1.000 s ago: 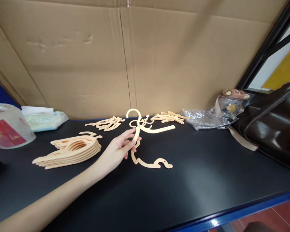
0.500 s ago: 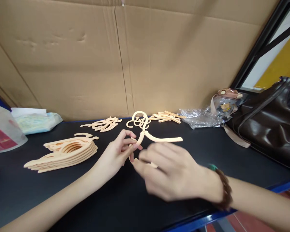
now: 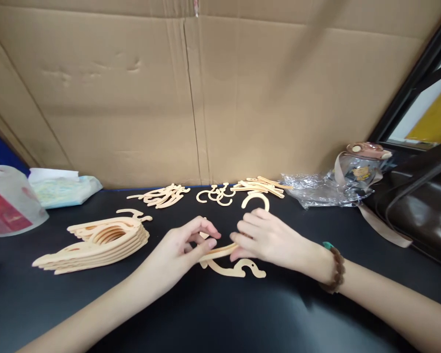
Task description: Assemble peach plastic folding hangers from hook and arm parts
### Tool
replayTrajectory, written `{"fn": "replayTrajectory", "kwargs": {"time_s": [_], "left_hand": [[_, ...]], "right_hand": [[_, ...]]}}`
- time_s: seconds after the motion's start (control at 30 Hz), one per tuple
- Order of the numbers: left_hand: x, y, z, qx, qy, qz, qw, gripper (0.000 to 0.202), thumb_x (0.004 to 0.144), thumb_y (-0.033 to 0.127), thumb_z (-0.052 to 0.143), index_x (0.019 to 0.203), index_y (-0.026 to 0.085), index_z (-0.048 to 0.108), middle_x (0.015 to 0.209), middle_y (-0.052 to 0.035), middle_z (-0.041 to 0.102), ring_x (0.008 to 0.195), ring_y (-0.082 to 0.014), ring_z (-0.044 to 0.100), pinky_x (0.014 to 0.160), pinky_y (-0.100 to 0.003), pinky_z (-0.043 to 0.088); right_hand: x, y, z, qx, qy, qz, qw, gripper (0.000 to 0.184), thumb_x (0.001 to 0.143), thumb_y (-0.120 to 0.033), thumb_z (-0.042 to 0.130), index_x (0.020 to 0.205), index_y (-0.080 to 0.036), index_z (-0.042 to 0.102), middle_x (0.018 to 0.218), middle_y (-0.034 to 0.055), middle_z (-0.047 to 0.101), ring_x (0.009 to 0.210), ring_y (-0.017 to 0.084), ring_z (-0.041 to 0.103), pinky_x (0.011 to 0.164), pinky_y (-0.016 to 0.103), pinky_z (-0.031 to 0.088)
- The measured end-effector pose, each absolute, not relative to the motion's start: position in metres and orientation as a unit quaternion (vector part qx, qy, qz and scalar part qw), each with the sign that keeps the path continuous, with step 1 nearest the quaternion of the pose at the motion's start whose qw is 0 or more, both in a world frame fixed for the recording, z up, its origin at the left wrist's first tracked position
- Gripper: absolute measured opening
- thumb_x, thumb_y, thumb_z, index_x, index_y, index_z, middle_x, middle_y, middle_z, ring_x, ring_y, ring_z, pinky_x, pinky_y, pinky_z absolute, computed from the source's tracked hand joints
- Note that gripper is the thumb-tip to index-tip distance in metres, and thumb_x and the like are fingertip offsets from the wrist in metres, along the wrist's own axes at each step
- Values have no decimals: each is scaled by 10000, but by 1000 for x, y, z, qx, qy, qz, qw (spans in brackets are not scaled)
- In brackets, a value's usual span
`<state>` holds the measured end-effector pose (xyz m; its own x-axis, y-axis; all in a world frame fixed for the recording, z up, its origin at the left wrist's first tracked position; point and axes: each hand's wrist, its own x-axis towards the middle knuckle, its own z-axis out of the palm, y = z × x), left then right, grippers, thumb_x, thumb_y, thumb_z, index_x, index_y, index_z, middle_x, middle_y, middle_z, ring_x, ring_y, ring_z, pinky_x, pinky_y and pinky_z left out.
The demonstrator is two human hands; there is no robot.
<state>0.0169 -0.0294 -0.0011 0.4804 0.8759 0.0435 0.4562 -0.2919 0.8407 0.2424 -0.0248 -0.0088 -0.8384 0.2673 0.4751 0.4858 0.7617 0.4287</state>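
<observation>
Between my hands is a beige foldable clothes hanger (image 3: 222, 252), turned on its side. My left hand (image 3: 187, 245) pinches one arm's end between thumb and fingers. My right hand (image 3: 266, 240) is wrapped round the part near the joint, which its fingers hide. Above the right knuckles the curved hook (image 3: 259, 196) sticks up. Below the hands shows a wavy beige hanger piece (image 3: 238, 270) with a small hole near its tip; whether it is joined to the held hanger I cannot tell. A stack of folded hangers (image 3: 102, 242) lies left of my left hand.
At the back lie curved arm pieces (image 3: 163, 196), loose hooks (image 3: 216, 194) and straight strips (image 3: 260, 186). Further right are crumpled clear plastic (image 3: 312, 191), a strapped bottle (image 3: 362, 166) and a dark bag (image 3: 422, 201). A translucent tub (image 3: 12, 198) and soft pack (image 3: 65, 189) stand left.
My right hand has moved up onto the hanger near its hook. The hanger has turned and its hook now lies further right and lower. The view has shifted slightly left.
</observation>
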Motion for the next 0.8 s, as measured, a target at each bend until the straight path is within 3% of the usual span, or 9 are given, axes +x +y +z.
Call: {"fn": "replayTrajectory", "kwargs": {"time_s": [0.1, 0.23, 0.33, 0.47, 0.57, 0.7, 0.8], "left_hand": [[12, -22, 4, 783, 480, 239, 314, 308, 867, 476, 497, 894, 210, 649, 822, -3, 655, 626, -131, 550, 505, -223, 376], [6, -14, 5, 819, 458, 225, 264, 257, 836, 425, 541, 932, 235, 685, 888, -7, 683, 692, -157, 582, 544, -235, 400], [8, -14, 2, 817, 445, 268, 250, 220, 828, 387, 566, 924, 238, 695, 937, -17, 695, 756, -177, 603, 613, -256, 445], [14, -22, 0, 802, 441, 309, 259, 209, 837, 395, 581, 924, 235, 683, 857, -7, 701, 713, -170, 602, 630, -261, 457], [14, -25, 4, 797, 440, 300, 283, 272, 891, 448, 502, 1000, 240, 639, 878, 0, 696, 780, -176, 623, 671, -261, 469], [6, -19, 4, 800, 498, 256, 215, 328, 930, 489, 408, 1024, 245, 605, 908, -1, 669, 834, -189, 617, 744, -294, 468], [1, -12, -7, 831, 497, 203, 145, 331, 915, 494, 441, 1081, 269, 617, 1049, -17, 633, 924, -208, 600, 783, -312, 469]], "right_hand": [[252, -13, -8, -245, -911, -272, 193, 447, 942, -490, 438, 672, -161, 573, 633, -9, 492, 643, 148, 401, 636, 296, 277], [259, -4, -9, -290, -902, -258, 188, 445, 954, -468, 432, 671, -168, 599, 613, -5, 505, 638, 152, 408, 672, 305, 285], [254, -5, -12, -311, -899, -247, 187, 381, 961, -429, 446, 764, -171, 645, 674, 14, 558, 698, 169, 457, 728, 319, 314], [241, -14, -17, -303, -909, -210, 193, 259, 967, -353, 466, 1008, -163, 636, 779, 25, 597, 778, 179, 513, 829, 342, 361], [238, -18, -21, -305, -916, -171, 195, 239, 986, -229, 421, 1138, -155, 591, 820, 29, 608, 769, 166, 539, 774, 318, 406], [244, -16, -23, -330, -911, -109, 222, 254, 986, -205, 411, 1172, -143, 573, 879, 45, 627, 821, 173, 574, 753, 306, 451], [248, -14, -23, -348, -907, -54, 233, 232, 985, -217, 415, 1137, -162, 581, 899, 42, 631, 825, 168, 584, 741, 303, 472]]}}
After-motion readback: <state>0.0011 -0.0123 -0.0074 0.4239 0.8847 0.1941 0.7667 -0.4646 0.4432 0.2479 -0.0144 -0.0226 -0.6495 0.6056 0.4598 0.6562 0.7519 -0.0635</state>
